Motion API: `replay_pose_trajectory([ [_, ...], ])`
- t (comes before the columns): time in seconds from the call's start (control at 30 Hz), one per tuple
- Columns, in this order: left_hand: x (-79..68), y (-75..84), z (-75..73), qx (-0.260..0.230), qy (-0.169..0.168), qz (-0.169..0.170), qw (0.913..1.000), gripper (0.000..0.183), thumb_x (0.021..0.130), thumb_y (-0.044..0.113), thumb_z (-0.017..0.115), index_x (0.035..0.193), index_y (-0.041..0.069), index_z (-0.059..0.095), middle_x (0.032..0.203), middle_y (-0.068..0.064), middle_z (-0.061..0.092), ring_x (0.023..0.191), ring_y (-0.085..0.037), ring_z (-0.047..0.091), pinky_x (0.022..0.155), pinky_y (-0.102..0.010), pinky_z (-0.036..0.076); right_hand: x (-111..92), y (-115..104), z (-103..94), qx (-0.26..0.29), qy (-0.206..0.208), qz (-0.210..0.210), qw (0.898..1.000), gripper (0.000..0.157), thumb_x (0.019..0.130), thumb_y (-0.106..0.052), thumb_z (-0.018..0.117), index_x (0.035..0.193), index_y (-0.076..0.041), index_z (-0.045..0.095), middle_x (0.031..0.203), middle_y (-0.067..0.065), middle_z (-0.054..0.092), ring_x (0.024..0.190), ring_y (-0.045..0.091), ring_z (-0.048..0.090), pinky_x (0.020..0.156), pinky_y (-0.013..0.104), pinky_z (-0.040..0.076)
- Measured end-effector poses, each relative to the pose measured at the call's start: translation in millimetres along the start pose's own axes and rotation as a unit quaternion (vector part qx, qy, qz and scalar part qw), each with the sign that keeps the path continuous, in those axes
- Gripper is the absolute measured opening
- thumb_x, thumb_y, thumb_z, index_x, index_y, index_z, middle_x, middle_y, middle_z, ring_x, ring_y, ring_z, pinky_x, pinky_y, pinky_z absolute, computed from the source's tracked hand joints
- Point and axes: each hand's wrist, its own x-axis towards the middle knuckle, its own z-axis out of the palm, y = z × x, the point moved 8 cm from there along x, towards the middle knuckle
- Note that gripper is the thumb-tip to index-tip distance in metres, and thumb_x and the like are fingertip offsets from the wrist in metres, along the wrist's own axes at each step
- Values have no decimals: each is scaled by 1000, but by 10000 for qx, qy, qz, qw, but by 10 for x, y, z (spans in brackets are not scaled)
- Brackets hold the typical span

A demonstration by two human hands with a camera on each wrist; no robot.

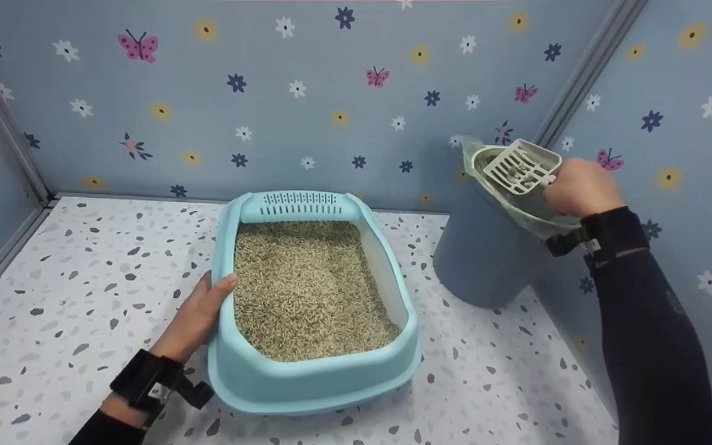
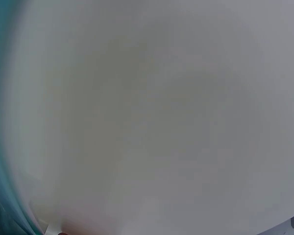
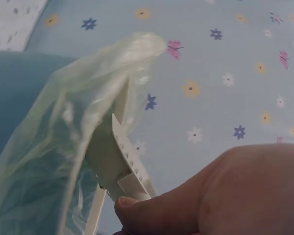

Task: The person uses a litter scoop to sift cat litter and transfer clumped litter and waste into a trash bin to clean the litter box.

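Observation:
A light-blue litter box (image 1: 313,386), filled with tan pellet litter (image 1: 306,290), stands on the floor in the head view. My left hand (image 1: 192,318) grips its left rim, thumb over the top; the other fingers are mostly hidden. In my right hand (image 1: 584,188) is the handle of a pale slotted litter scoop (image 1: 541,156). The scoop is tilted over the mouth of a blue-grey trash bin (image 1: 486,253), with some clumps or litter on its slots. A translucent bag (image 3: 63,117) lines the bin and hangs over its rim.
Flower-patterned wall panels (image 1: 306,142) rise behind the box and close to the bin on the right. The floor (image 1: 84,296) is white with grey speckles. Most of the left wrist view is a blurred pale surface, with a blue edge at its left.

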Motion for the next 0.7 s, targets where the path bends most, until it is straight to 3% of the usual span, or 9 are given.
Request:
replay_pose_trajectory([
  [0.07,0,-9,-7,35,3,-15,10000,72,117,50,48,169,4,29,128,-28,59,103,-36,73,89,-44,64,-7,-10,0,-214,198,23,9996,16,79,-4,58,69,-12,49,68,6,50,59,28,48,48,39,38],
  [0.23,4,-18,-18,117,29,-48,9999,74,117,52,48,170,4,28,127,-28,59,102,-36,72,87,-43,64,-35,-101,5,-582,609,-115,9964,2,82,0,64,81,-1,65,75,17,61,65,36,52,51,49,41],
  [0.4,8,-15,-11,42,15,-29,10000,73,117,50,49,169,2,29,123,-28,60,98,-37,73,83,-45,66,-88,-229,23,-1003,948,-435,9895,6,82,6,64,85,5,69,70,18,61,61,36,51,48,50,40],
  [0.5,16,-4,8,-87,-30,29,10000,70,118,47,48,168,2,30,129,-27,57,107,-36,70,94,-42,62,-122,-290,37,-1278,1239,-606,9822,4,90,3,71,91,5,68,73,22,66,61,39,55,48,54,42],
  [0.6,21,9,26,-184,-63,73,9998,67,119,45,47,167,2,31,139,-27,53,120,-36,64,108,-40,52,-151,-334,40,-1415,1663,-840,9723,14,98,-5,77,95,5,68,76,25,69,61,42,57,46,58,42],
  [0.7,17,10,25,-166,-50,67,9998,67,119,45,47,168,2,31,140,-27,52,122,-35,63,109,-39,50,-170,-348,38,-1415,1993,-995,9645,14,103,-7,75,94,3,71,73,26,68,58,42,55,43,59,40],
])
